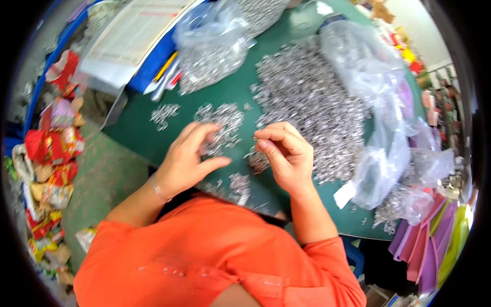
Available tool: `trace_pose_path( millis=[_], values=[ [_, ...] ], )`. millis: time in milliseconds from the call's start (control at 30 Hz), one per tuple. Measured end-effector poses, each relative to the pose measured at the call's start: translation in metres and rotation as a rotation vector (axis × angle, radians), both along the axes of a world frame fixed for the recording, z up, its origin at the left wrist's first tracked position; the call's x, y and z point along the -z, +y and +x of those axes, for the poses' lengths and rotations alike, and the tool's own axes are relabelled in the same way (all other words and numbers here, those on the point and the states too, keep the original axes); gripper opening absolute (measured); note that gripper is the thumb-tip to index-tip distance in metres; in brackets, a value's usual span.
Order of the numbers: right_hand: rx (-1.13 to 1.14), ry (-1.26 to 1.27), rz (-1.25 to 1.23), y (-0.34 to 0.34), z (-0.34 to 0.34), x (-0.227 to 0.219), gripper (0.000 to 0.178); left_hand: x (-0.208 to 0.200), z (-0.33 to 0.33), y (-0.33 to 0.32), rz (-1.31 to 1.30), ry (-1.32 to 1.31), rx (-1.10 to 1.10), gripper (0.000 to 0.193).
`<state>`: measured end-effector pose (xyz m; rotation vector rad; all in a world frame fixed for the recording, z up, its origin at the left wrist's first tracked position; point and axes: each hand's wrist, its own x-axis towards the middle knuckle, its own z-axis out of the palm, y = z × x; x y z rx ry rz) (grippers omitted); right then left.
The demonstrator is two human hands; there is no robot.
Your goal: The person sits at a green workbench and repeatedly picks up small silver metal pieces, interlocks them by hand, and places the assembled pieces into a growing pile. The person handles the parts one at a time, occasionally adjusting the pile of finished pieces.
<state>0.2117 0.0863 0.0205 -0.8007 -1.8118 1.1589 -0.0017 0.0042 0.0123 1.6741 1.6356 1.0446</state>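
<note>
My left hand [185, 157] is held over the green table, thumb and fingers spread apart with nothing seen between them. Behind its fingers lies a small heap of shiny silver metal pieces [228, 120]. My right hand [289, 153] is raised to the right of it, thumb and index finger pinched together. A tiny metal piece [254, 137] shows at those fingertips, too small to make out in detail. Beyond my right hand spreads a large pile of similar silver pieces [317, 102]. A smaller cluster [240, 185] lies by the near table edge, between my forearms.
Clear plastic bags of metal pieces [212, 61] stand at the back, beside a blue folder with papers [135, 38] and pens. An emptied-looking plastic bag [381, 148] borders the pile's right side. Purple, pink and green strips [429, 240] hang lower right. Colourful wrappers [53, 158] fill the far left.
</note>
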Motion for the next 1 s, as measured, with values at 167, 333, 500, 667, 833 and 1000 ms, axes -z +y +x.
trace_pose_path(
  millis=[167, 333, 500, 667, 833, 1000],
  values=[
    [0.131, 0.261, -0.079, 0.036, 0.048, -0.044, 0.013, 0.006, -0.015, -0.005, 0.037, 0.246, 0.094, 0.052],
    [0.497, 0.487, 0.118, 0.109, 0.115, -0.113, 0.020, 0.018, -0.012, -0.002, 0.133, 0.221, 0.029, 0.034],
    [0.618, 0.320, 0.167, 0.216, 0.141, -0.178, 0.030, 0.016, -0.009, -0.002, 0.097, 0.214, -0.040, 0.025],
    [0.563, 0.327, -0.003, 0.303, 0.169, -0.194, 0.040, 0.014, -0.008, -0.002, 0.093, 0.170, -0.057, 0.023],
    [0.696, 0.286, 0.061, 0.298, 0.174, -0.186, 0.040, 0.021, -0.011, -0.001, 0.156, 0.134, -0.077, 0.016],
    [0.440, 0.294, 0.525, 0.165, 0.077, -0.158, 0.023, 0.023, -0.020, 0.003, 0.346, 0.165, -0.098, 0.006]
  ],
)
